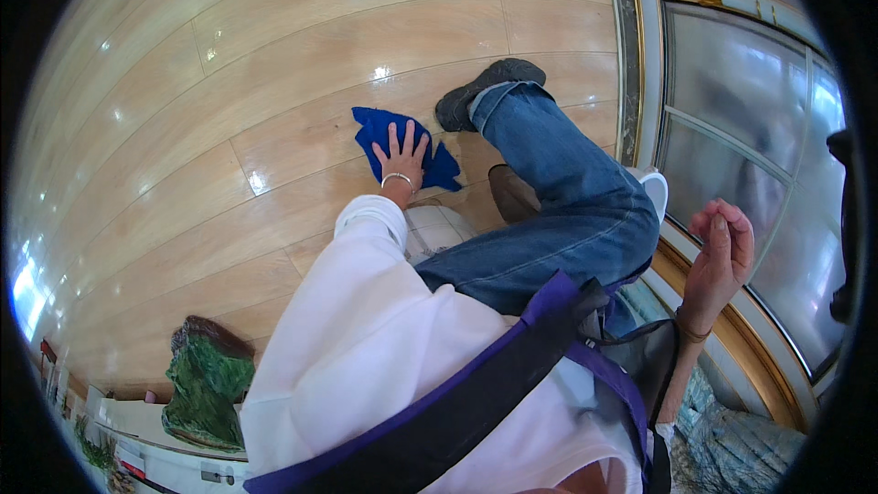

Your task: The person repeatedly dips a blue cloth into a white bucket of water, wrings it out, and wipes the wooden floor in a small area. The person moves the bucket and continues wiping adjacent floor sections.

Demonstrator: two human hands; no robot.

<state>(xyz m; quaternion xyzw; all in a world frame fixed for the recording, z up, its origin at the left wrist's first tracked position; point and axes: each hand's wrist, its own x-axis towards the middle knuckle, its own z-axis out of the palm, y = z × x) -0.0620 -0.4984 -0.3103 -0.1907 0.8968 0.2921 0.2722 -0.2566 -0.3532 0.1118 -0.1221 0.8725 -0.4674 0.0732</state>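
Note:
My left hand (402, 161) lies flat on a blue cloth (376, 129), pressing it against the wood-look floor with the fingers spread. The cloth is crumpled, and one pointed corner sticks out to the right of the hand. A bangle circles that wrist, below a rolled white cuff. Off to the right, my right hand (721, 247) is raised in front of a framed glass door (734, 103). Its fingers are curled with the thumb against them, and I see nothing held there.
My bent leg in blue jeans (569, 171) and a dark shoe (480, 92) are right of the cloth. A white rounded object (657, 193) shows partly behind the knee. A green-and-brown rock-like object (209, 384) stands lower left. Shiny floor planks (295, 68) spread across the upper left.

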